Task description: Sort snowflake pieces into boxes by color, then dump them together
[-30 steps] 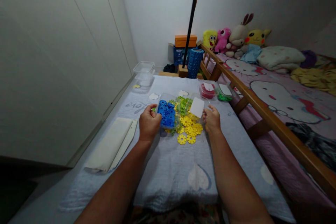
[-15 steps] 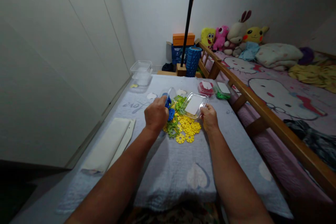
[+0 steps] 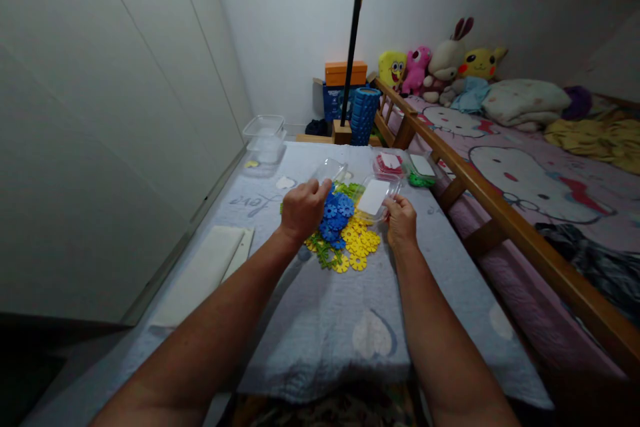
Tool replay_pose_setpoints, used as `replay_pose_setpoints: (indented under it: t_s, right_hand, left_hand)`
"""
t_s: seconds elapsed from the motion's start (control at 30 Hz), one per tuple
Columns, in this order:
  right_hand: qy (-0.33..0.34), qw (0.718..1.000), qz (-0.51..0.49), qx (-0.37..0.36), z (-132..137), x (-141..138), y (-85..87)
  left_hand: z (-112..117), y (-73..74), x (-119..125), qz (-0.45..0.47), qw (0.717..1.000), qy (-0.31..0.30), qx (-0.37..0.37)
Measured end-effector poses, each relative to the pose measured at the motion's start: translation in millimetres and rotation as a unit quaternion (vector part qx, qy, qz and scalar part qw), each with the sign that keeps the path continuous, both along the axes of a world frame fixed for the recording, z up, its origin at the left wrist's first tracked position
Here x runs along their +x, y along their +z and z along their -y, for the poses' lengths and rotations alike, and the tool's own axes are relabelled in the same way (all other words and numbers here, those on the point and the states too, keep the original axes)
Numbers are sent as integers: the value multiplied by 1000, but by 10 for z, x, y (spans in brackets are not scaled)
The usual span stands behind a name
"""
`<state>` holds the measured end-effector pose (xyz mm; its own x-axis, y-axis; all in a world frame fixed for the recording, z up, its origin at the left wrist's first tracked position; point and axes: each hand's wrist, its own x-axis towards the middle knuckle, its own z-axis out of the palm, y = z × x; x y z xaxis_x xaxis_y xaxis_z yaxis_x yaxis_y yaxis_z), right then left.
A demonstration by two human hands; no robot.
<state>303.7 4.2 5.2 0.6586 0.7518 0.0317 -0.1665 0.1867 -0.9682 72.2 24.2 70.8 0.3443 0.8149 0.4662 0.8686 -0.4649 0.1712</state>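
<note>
My left hand (image 3: 303,211) grips a clear plastic box (image 3: 329,170), tilted over the pile. Below it, blue notched discs (image 3: 336,219) lie heaped on yellow discs (image 3: 361,238) and green pieces (image 3: 327,256). Pinched in my right hand (image 3: 401,219) is a clear plastic lid (image 3: 376,197) with a white label on it, held above the right side of the pile. The fingers of my left hand wrap the near side of the box and hide part of it.
Closed boxes with red pieces (image 3: 389,164) and green pieces (image 3: 421,172) stand at the back right. Clear containers (image 3: 265,137) are stacked at the back left, near a yellow piece (image 3: 251,164). A pale folded case (image 3: 203,273) lies on the left. A wooden bed rail (image 3: 470,193) borders the right.
Blue discs that were in the box have dropped out onto the yellow and green pile. My left hand has turned the box further over. My right hand still holds the lid.
</note>
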Motion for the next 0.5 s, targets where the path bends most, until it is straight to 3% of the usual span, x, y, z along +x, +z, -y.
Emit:
replay_pose_setpoints:
  t_s: [0.27, 0.5]
  right_hand:
    - [-78, 996, 23, 21, 12, 51, 44]
    - [-73, 996, -2, 56, 19, 24, 76]
  left_hand:
    - [-148, -44, -191, 24, 998, -46, 33]
    - [-183, 37, -420, 95, 992, 54, 62]
